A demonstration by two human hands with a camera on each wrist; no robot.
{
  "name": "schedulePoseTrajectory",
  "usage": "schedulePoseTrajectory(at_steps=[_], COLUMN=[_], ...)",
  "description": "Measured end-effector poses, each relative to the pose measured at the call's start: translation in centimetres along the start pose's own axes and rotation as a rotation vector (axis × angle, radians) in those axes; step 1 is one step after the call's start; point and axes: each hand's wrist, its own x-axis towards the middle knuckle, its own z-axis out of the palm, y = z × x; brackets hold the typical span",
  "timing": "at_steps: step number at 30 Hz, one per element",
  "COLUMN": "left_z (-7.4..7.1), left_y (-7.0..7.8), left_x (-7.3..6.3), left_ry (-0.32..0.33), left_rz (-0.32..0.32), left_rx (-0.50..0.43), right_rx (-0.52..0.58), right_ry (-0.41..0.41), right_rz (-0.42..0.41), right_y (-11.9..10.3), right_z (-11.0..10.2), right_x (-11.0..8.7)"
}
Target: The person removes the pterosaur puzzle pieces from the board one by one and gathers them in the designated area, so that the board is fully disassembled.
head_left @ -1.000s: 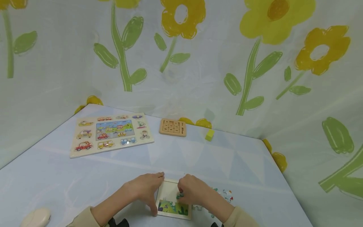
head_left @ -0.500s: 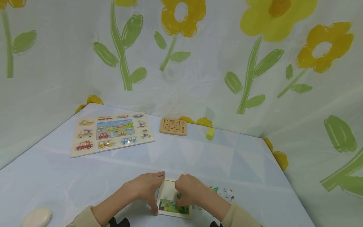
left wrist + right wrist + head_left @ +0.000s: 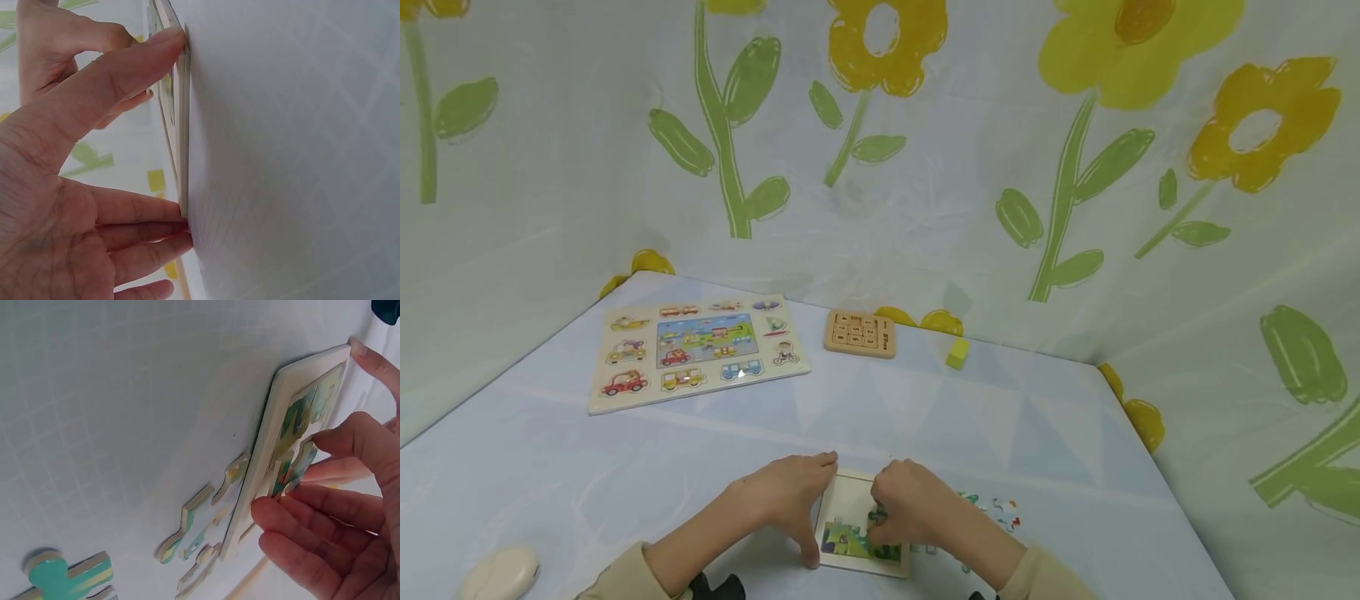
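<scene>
A small wooden jigsaw tray (image 3: pixel 850 498) lies near the front of the table, its near part filled with green pieces and its far part bare. My left hand (image 3: pixel 790 502) rests against its left side, thumb at the near corner and fairly straight fingers at the far one. In the right wrist view, my right hand (image 3: pixel 337 506) pinches a green puzzle piece (image 3: pixel 302 461) between thumb and fingers, tilted just over the tray. From the head, that hand hides part of the assembled picture. Loose puzzle pieces (image 3: pixel 199 506) lie beside the tray's right edge.
A vehicle puzzle board (image 3: pixel 700 354) sits at the back left. Farther right are a wooden number slide puzzle (image 3: pixel 860 333) and a yellow-green block (image 3: pixel 957 353). A cream rounded object (image 3: pixel 500 573) lies at the front left. Flowered cloth rises behind the table.
My right hand, with the piece in its fingers, shifts slightly left over the tray and then back right. The left hand stays against the tray's side.
</scene>
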Motion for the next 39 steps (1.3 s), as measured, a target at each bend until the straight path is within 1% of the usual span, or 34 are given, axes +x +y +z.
schedulePoseTrajectory(at_steps=[6, 12, 21, 24, 28, 32, 39], left_z=[0.2, 0.2, 0.1, 0.1, 0.1, 0.2, 0.2], left_y=[0.1, 0.3, 0.4, 0.3, 0.3, 0.3, 0.2], left_x=[0.1, 0.1, -0.1, -0.1, -0.1, -0.1, -0.1], left_ry=[0.004, 0.010, -0.002, -0.003, 0.000, 0.008, 0.009], left_rz=[0.006, -0.004, -0.029, -0.029, -0.021, -0.014, -0.023], left_rx=[-0.005, 0.001, -0.007, -0.009, -0.011, -0.007, 0.003], right_rx=[0.076, 0.075, 0.019, -0.004, -0.002, 0.041, 0.039], right_ry=[0.008, 0.014, 0.069, 0.090, 0.115, 0.131, 0.161], right_rz=[0.012, 0.021, -0.049, -0.071, -0.089, -0.074, -0.042], right_y=[0.5, 0.9, 1.3, 1.7, 2.2, 2.6, 3.9], right_z=[0.2, -0.1, -0.5, -0.5, -0.5, -0.4, -0.4], right_x=[-0.4, -1.0, -2.2, -2.7, -3.5, -4.4, -5.8])
